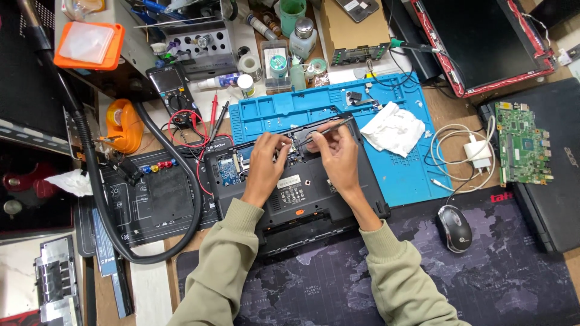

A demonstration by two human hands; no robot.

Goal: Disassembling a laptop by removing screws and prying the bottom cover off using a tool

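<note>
Laptop (296, 193), upturned, lying mid-bench, long axis left-right. Right hand (339, 158) is pinching tweezers (329, 128), tip pointing left into the far open bay; left hand (266, 163) is pressing fingertips just beside. Hands close together.

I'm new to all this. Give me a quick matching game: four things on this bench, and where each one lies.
Things:
1. computer mouse
2. green circuit board
3. crumpled white cloth
4. thin tool

Places:
A. on the blue mat
B. in the right hand
C. on the dark desk pad
D. on a closed black laptop at far right

Pairs: 1-C, 2-D, 3-A, 4-B
</note>
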